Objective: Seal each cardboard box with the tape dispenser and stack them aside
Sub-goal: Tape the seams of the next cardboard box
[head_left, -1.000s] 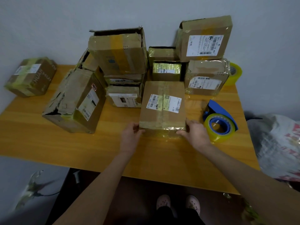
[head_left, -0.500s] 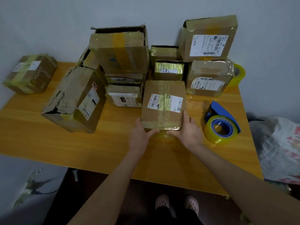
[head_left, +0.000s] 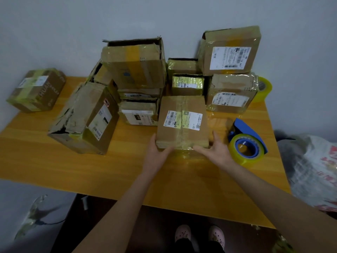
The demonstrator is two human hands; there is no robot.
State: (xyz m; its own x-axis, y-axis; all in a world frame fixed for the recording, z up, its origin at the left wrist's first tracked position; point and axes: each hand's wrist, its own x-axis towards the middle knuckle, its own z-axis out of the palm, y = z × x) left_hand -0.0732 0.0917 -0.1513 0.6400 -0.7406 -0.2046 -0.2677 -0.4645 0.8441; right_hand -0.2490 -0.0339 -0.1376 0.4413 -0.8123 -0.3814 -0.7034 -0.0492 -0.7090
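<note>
A flat cardboard box [head_left: 182, 123] with two white labels and a tape seam down its middle lies on the wooden table [head_left: 113, 170], in front of the pile. My left hand [head_left: 156, 154] grips its near left corner, thumb along the front edge and fingers up the left side. My right hand [head_left: 217, 152] grips the near right corner the same way. The blue tape dispenser [head_left: 246, 143], loaded with a yellowish roll, sits on the table just right of my right hand, untouched.
Several taped and torn boxes are piled against the wall behind, the tallest [head_left: 229, 52] at the back right. A lone box [head_left: 36, 90] sits at the far left. A spare tape roll [head_left: 264, 88] lies at the back right corner. A plastic bag [head_left: 313, 170] lies beyond the table's right edge.
Both hands have slid from the box's sides inward to its near corners, thumbs now on the front edge. The box has stayed roughly in place.
</note>
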